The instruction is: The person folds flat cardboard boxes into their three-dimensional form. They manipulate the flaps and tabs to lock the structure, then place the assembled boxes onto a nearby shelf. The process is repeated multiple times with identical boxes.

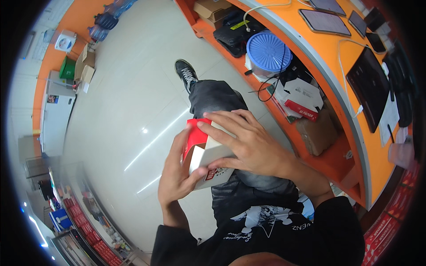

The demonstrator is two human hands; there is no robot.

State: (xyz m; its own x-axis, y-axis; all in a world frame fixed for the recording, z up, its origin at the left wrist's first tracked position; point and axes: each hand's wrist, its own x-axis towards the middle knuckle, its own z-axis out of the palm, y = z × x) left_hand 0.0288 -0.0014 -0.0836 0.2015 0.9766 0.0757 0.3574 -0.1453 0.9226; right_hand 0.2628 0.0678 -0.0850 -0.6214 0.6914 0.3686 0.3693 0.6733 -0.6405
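Note:
Over my lap I hold a small white and red cardboard box (217,150) between both hands. Its red flap (195,135) is at the upper left, and a gap beside it shows the brown inside of the card. My left hand (175,174) grips the left side, its fingers along the red flap and its thumb at the lower white edge. Across the top and right side lies my right hand (255,146), fingertips on the red part and thumb underneath near the printed side. Whatever the box may contain is hidden.
At the right curves an orange desk (323,46) with phones, a dark tablet (368,86) and cables. Its lower shelf holds a blue-lidded tub (269,52), a flattened white and red box (303,98) and a brown carton (316,135). A white fridge (57,113) stands far left.

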